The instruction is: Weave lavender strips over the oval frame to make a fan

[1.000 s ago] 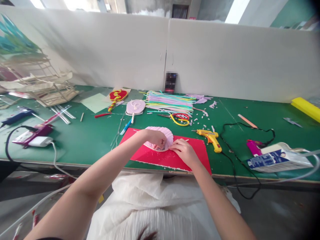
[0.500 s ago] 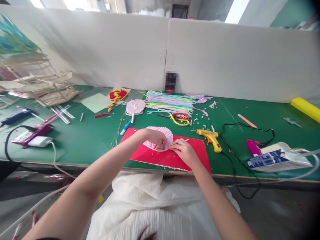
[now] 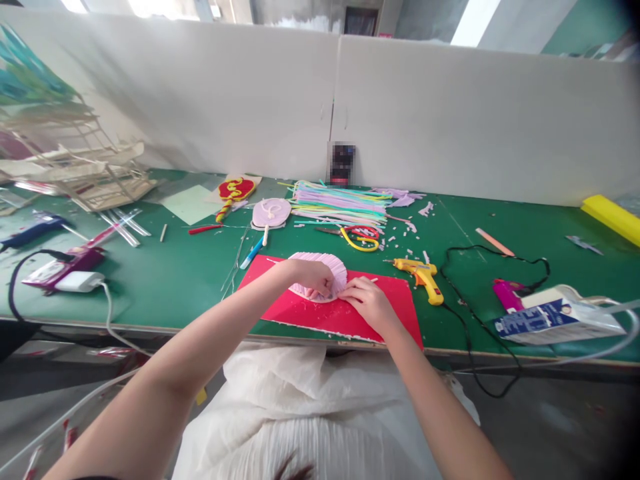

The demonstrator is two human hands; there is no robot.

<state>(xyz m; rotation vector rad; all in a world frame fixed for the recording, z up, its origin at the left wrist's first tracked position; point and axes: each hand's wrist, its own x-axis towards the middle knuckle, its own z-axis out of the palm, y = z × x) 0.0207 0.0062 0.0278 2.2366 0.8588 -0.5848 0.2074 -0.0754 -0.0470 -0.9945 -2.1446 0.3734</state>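
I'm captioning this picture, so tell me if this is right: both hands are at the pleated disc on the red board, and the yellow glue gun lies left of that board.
One slip: the head view shows the yellow glue gun lying right of the red board, not left. The left hand and right hand are at the pleated disc.

Left arm (image 3: 167,387) bare, running diagonally up from lower left. Left hand (image 3: 316,277) curled, knuckles up, fingers bent downward, tips partly hidden. Right arm (image 3: 433,393) bare, slanting up and inward from lower right. Right hand (image 3: 367,298) back up, fingers together, aimed leftward. Left hand just beside right hand, slightly farther forward. Grip unclear, both.
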